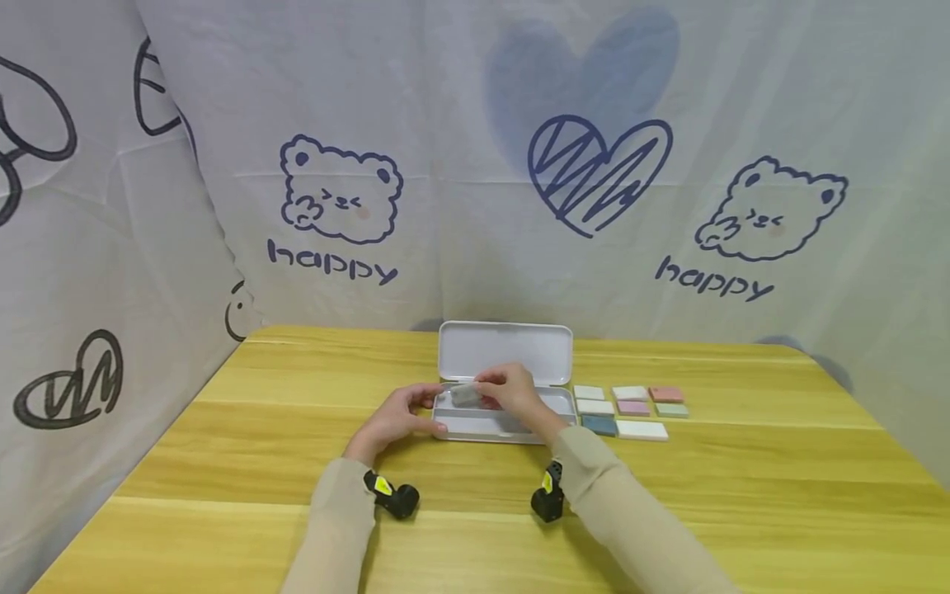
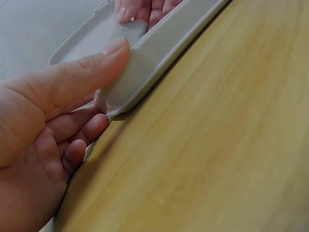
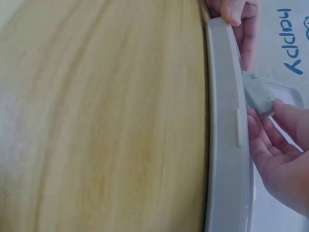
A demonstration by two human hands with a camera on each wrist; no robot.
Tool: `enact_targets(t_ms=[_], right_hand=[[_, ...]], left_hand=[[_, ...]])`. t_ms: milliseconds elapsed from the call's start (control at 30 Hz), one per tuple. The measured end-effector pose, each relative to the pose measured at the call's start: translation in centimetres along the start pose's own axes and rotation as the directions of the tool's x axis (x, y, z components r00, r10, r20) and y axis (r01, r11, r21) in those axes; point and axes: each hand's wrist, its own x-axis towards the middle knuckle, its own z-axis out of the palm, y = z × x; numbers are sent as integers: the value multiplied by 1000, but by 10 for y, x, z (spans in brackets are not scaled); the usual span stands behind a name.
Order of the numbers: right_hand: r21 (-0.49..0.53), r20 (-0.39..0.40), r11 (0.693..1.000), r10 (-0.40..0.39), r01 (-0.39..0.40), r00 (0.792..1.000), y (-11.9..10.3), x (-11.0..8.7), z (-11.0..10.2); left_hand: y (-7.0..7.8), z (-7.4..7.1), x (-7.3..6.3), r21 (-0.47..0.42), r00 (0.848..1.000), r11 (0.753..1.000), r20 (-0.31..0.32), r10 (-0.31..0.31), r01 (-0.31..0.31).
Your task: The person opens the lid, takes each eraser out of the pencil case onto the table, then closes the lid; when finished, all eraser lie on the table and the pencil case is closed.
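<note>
A white pencil case (image 1: 482, 436) lies on the table with its lid (image 1: 506, 346) raised at the back. Its inside is split lengthwise into two compartments. My left hand (image 1: 397, 419) grips the case's left end, thumb at the near corner, other fingers around the end wall; the left wrist view shows the thumb (image 2: 91, 72) over the rim. Between thumb and fingers, my right hand (image 1: 514, 391) pinches a grey eraser (image 3: 260, 95) marked "4B". That eraser is over the rear compartment, near its left end; whether it touches the floor I cannot tell.
Right of the case lie several flat erasers in rows: white ones, a red one (image 1: 665, 395), a purple one (image 1: 633, 408), a pale green one (image 1: 671, 410) and a blue one (image 1: 598, 425). A printed cloth (image 1: 475, 247) hangs behind the wooden table (image 1: 742, 495).
</note>
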Motion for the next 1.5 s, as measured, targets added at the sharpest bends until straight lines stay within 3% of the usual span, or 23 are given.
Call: enact_targets(t_ms=[233,433,867,1500], right_hand=[[25,14,1000,-19,19,1000,-3,-3,-4],[105,31,994,-20,17,999,-5,-9,-10],[203,96,979,15,-34,995,-2,-16,-30],[229,144,972,13,-47,990,5,-41,-71]], left_hand=[[-1,0,-1,4,1000,1000,1,7,-7],[-4,1,0,3,1000,1000,-5,19,-19],[-2,0,-1,2,1000,1000,-5,-10,10],[1,0,-1,-7,1000,1000,8,-10,10]])
